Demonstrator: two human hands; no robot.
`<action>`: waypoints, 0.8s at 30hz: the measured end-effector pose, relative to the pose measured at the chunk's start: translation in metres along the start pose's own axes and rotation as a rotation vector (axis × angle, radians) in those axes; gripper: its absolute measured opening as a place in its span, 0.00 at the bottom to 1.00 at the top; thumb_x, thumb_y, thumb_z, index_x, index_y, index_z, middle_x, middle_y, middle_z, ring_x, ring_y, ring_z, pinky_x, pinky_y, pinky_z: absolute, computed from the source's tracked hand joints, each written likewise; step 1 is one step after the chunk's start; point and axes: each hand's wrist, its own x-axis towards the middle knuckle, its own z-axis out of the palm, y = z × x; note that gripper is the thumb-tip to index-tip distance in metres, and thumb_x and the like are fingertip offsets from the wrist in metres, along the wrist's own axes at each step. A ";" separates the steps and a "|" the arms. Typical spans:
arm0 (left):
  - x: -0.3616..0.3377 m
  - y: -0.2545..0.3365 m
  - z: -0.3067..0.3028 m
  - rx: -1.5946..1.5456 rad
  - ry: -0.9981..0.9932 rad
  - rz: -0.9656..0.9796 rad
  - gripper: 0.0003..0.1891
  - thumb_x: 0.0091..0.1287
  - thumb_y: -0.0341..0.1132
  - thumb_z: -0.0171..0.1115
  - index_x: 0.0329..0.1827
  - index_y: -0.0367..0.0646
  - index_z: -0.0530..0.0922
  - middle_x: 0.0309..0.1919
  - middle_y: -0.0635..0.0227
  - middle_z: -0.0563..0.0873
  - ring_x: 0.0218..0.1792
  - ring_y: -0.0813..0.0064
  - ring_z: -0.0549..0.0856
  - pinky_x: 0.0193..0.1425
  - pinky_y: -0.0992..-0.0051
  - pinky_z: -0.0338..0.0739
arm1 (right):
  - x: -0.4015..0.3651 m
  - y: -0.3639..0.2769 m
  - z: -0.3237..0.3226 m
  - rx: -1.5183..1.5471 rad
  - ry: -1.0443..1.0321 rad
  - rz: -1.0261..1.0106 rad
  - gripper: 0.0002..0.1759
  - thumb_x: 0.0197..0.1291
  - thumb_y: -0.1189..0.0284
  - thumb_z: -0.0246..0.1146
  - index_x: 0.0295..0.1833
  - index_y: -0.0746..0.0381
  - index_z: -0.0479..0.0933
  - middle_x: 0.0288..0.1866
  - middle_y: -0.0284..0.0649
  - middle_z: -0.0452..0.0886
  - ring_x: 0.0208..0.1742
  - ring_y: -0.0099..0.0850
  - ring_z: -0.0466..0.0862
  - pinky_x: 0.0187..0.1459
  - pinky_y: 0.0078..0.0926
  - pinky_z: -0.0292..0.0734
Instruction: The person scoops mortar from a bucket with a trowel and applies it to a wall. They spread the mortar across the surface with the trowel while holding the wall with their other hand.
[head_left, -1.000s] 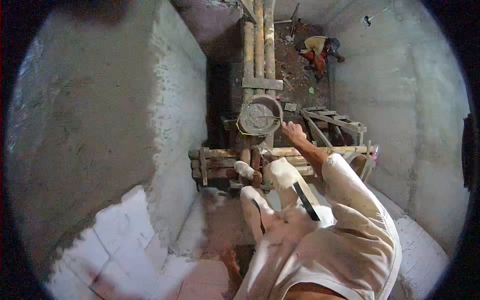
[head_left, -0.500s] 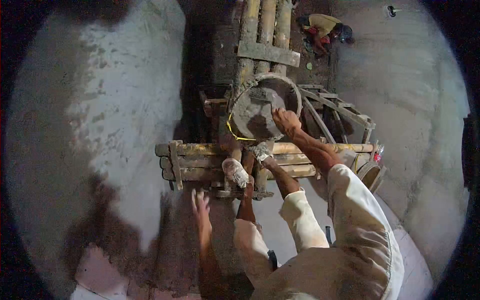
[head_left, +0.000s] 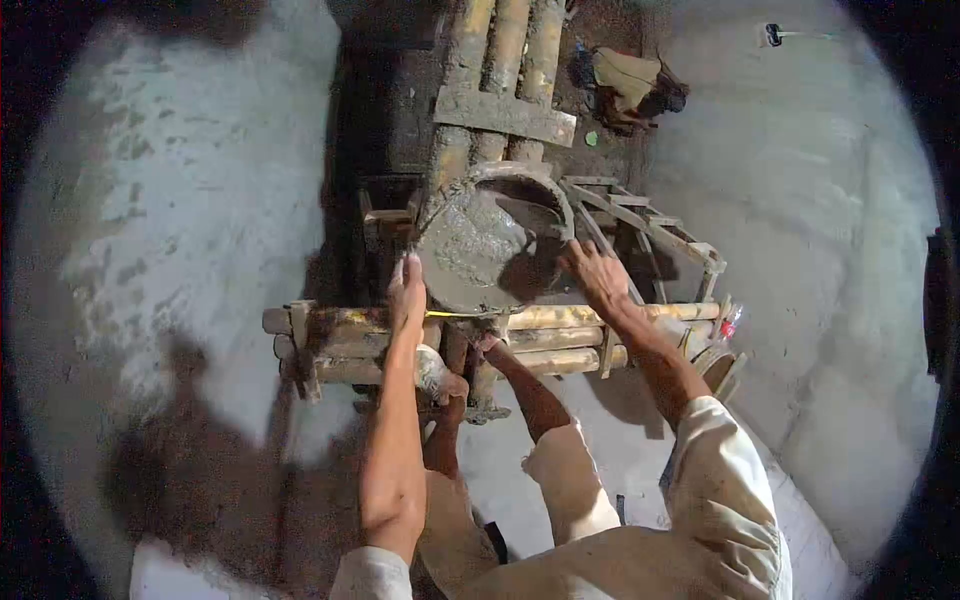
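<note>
A round basin (head_left: 572, 215) holding wet grey mortar (head_left: 470, 240) rests on the bamboo poles in front of me. My left hand (head_left: 407, 290) grips the basin at its left side. At the right side, my right hand (head_left: 597, 275) has its fingers curled over the rim. A yellow strip (head_left: 440, 314) shows at the basin's near edge. Below it are my feet, wrapped in pale, dirty coverings, on the bamboo.
Bamboo poles (head_left: 510, 45) run away from me under a crosspiece (head_left: 505, 115); more poles (head_left: 560, 338) run crosswise. A wooden ladder-like frame (head_left: 660, 225) stands at right. A person (head_left: 628, 80) bends low beyond it. Plastered walls (head_left: 200, 180) flank both sides.
My left hand has come up from the lower left onto the basin. My right hand has moved from inside the basin to its right rim. The view has shifted, and the mortar looks wetter and more spread.
</note>
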 end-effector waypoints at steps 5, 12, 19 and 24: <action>0.017 -0.027 0.004 0.215 0.127 0.351 0.32 0.75 0.54 0.50 0.70 0.35 0.69 0.65 0.47 0.76 0.68 0.53 0.73 0.71 0.67 0.65 | 0.013 -0.022 0.009 0.227 -0.171 -0.035 0.25 0.71 0.60 0.51 0.69 0.57 0.63 0.51 0.52 0.82 0.31 0.48 0.85 0.31 0.41 0.82; -0.036 0.008 0.042 0.270 0.009 0.460 0.26 0.76 0.48 0.49 0.68 0.39 0.73 0.53 0.44 0.83 0.54 0.49 0.83 0.59 0.61 0.74 | 0.026 -0.052 0.019 0.540 -0.300 -0.153 0.26 0.69 0.50 0.53 0.52 0.64 0.74 0.36 0.59 0.83 0.38 0.59 0.83 0.39 0.53 0.76; -0.033 0.002 0.072 0.382 0.097 0.570 0.22 0.75 0.37 0.53 0.69 0.41 0.70 0.59 0.44 0.77 0.61 0.46 0.76 0.65 0.59 0.70 | -0.019 -0.044 -0.006 0.940 -0.197 -0.054 0.27 0.69 0.48 0.54 0.51 0.64 0.76 0.30 0.57 0.81 0.36 0.54 0.83 0.38 0.44 0.75; -0.017 0.021 0.022 0.206 0.057 0.466 0.23 0.77 0.40 0.50 0.70 0.40 0.69 0.61 0.53 0.79 0.62 0.60 0.78 0.65 0.66 0.69 | -0.045 -0.055 0.000 1.014 -0.098 0.035 0.31 0.68 0.45 0.54 0.50 0.66 0.76 0.29 0.53 0.81 0.33 0.46 0.82 0.38 0.43 0.74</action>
